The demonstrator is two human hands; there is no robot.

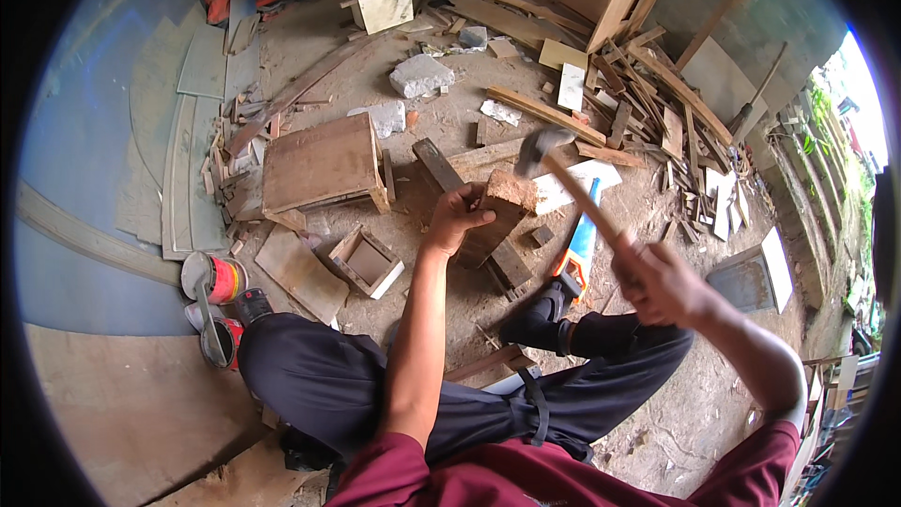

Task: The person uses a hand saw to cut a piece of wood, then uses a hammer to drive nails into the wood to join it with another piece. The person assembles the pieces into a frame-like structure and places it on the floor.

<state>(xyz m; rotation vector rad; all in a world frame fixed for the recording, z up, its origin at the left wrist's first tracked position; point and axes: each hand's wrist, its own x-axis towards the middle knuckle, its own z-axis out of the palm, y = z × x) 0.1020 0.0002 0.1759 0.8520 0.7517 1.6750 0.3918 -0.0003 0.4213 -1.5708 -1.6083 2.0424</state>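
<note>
My left hand grips a thick wooden block in front of me, thumb on its near side and the rough, fibrous upper end pointing up. My right hand, somewhat blurred, is closed round the handle of a hammer. The hammer's dark head is raised just beyond the block's upper right end, and I cannot tell whether they touch. Beneath the block a dark wooden beam lies across the ground. A handsaw with a blue blade and an orange handle lies beside my foot, near the hammer.
Left of my hands stand a low wooden box-like piece and a small open wooden box. Two cans stand by my left knee. A heap of scrap wood fills the far right. Stone chunks lie farther ahead.
</note>
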